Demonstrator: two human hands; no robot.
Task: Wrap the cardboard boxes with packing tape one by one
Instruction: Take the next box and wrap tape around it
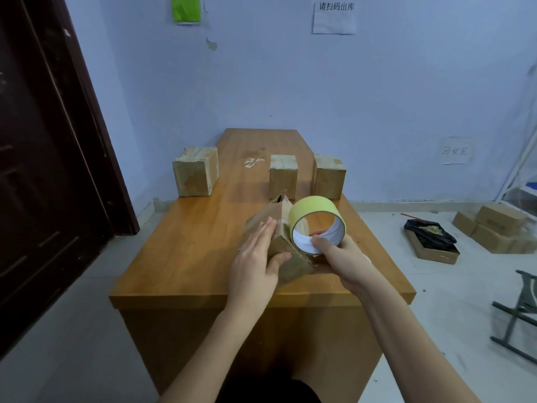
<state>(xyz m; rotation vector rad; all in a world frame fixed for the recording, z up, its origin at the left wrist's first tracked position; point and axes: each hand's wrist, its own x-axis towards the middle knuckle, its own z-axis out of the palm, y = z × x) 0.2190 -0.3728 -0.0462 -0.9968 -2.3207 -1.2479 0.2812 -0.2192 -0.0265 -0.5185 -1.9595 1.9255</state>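
bare bench strip on left, 3 boxes across far end, gap btwn left box & middle box

Much of the near box is covered by the left hand and the tape roll; its lower right corner is hidden behind the right hand. The right fingers inside the roll are mostly concealed. The stool is cut by the right edge. The contents of the black bag cannot be told.
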